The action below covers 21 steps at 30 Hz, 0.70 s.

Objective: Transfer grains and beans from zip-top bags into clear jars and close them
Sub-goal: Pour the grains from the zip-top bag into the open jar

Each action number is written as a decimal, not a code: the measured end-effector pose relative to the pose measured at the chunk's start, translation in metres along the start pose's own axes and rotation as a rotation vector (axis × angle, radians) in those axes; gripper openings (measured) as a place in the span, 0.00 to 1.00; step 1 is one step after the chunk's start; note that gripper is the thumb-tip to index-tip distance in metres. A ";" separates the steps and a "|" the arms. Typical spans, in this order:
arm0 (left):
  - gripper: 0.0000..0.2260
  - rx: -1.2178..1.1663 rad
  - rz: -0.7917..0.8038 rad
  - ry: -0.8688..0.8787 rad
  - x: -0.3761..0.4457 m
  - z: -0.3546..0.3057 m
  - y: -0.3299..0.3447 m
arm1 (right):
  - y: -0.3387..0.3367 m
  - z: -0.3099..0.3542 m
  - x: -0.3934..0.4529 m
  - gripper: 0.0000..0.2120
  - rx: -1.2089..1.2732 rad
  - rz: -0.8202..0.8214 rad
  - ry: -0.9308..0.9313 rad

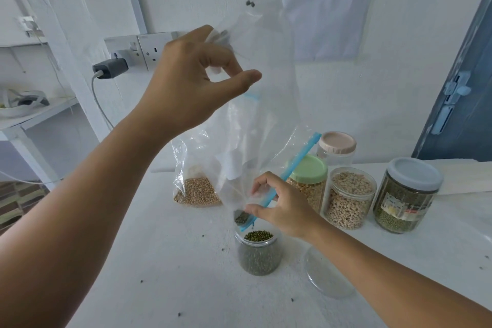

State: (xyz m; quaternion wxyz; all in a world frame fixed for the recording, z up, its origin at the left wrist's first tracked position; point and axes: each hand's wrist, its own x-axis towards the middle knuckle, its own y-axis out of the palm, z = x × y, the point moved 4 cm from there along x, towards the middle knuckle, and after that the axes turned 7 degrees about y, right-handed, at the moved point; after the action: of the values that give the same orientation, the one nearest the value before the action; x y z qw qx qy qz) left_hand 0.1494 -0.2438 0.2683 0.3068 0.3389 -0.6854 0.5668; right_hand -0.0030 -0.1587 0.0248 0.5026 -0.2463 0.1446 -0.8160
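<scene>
A zip-top bag (255, 120) is pinched by left hand (191, 80) and right hand (279, 208) above the mung-bean jar (258, 253); the wall notice (327, 5) seems illegible.

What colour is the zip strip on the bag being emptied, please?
Light blue; the zip strip shows clearly in the head view, above the open jar.

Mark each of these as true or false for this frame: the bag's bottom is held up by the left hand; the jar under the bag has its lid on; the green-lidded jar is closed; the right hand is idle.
1. The left hand holds the bag up by its bottom. True.
2. The jar of green beans under the bag has its lid on. False: it is open; a clear lid lies beside it.
3. The green-lidded jar is closed. True.
4. The right hand is idle. False: it pinches the bag's blue zip edge.
</scene>
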 end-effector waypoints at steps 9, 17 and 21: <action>0.11 -0.018 0.032 0.011 -0.005 -0.004 0.004 | -0.004 -0.009 0.000 0.14 -0.057 -0.136 -0.016; 0.09 -0.042 0.024 0.007 -0.007 -0.011 0.007 | 0.001 -0.004 -0.007 0.17 -0.025 -0.090 0.046; 0.11 -0.044 0.028 -0.007 -0.008 -0.009 0.009 | 0.005 -0.004 -0.004 0.15 0.013 -0.137 0.056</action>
State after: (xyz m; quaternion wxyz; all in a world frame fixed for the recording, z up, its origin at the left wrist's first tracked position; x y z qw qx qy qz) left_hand 0.1475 -0.2327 0.2582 0.3038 0.3247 -0.7034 0.5545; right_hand -0.0002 -0.1573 0.0179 0.4430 -0.2295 0.1359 -0.8559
